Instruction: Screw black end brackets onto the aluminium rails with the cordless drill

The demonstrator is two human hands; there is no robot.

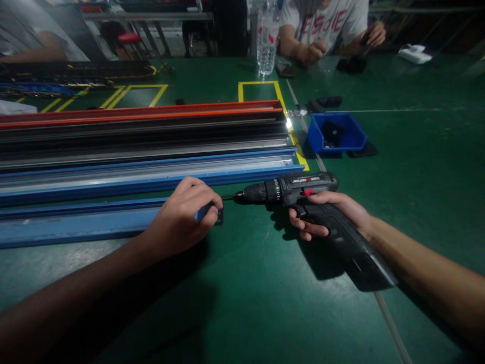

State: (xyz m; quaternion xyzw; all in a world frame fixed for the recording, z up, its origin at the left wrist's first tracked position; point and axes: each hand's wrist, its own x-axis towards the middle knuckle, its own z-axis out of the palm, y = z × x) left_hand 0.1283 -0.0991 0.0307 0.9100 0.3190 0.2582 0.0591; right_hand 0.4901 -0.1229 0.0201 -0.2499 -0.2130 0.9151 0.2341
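Note:
My right hand [322, 215] is wrapped round the grip of a black power drill [306, 189], which lies nearly level and points left. The drill's bit reaches the fingertips of my left hand [193, 210]. That hand is closed round the right end of the nearest blue rail [125, 220], where a small dark plate [220, 216] with slots shows under the fingers. Whatever lies between the bit and the rail end is hidden by my left fingers.
Behind are more blue rails [151, 182], black rails [151, 136] and an orange rail [151, 112]. A blue bin [336, 134] with dark parts stands back right. Water bottles [267, 45] and a person [326, 30] are across the green table [265, 303].

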